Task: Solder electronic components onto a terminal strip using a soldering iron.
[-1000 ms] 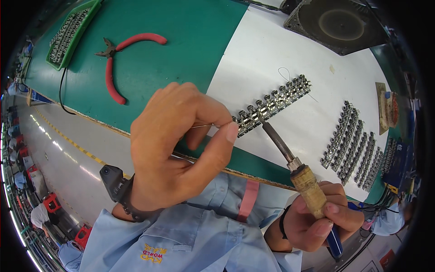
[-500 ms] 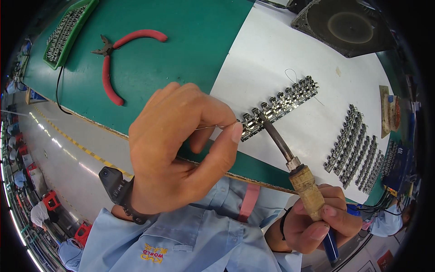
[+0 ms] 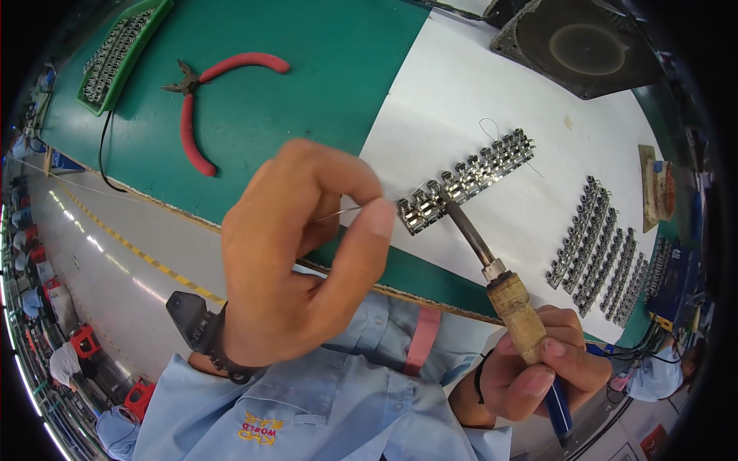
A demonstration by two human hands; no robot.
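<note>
My left hand (image 3: 296, 253) is closed in a pinch on a thin silvery wire (image 3: 338, 213), which looks like solder. Its thumb and forefinger are just left of the near end of a row of small metal connectors (image 3: 470, 178). My right hand (image 3: 550, 365) is wrapped around a soldering iron (image 3: 516, 307) with a worn tan grip and blue handle end. The iron slants up and left, its tip at the connectors in the lower half of the row. Whether the wire's front end touches a connector I cannot tell.
The row lies on a white sheet (image 3: 430, 84) over the green bench top (image 3: 323, 92). Red-handled cutters (image 3: 191, 127) lie spread at left, near a green tray (image 3: 127, 84) of parts. More connector rows (image 3: 596, 246) sit right. A dark fan unit (image 3: 580, 50) stands far right.
My left hand has drawn slightly left, so its fingertips now stand off from the row's near end. The iron's tip has stayed at about the same connectors.
</note>
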